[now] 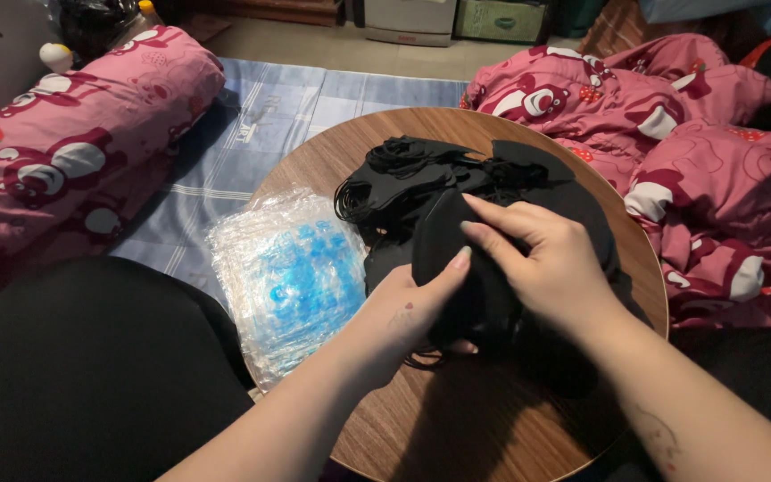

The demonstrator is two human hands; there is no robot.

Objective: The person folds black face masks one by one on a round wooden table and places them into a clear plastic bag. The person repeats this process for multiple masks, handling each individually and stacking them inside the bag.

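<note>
From the head camera, the left hand [408, 308] grips the near edge of a black face mask [457, 259], thumb on top. The right hand [546, 259] pinches the same mask from above. A pile of black masks [430, 178] lies just beyond both hands on the round wooden table [457, 419]; clear plastic bags [292, 277] sit left of the left hand.

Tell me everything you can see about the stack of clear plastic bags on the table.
The plastic bags are clear, crinkly and glossy, with blue print showing through. They lie flat in a loose, slightly fanned stack on the left part of the round wooden table, overhanging its edge. The black masks lie beside them on the right. The left hand is near, but neither hand clearly touches them.
</note>
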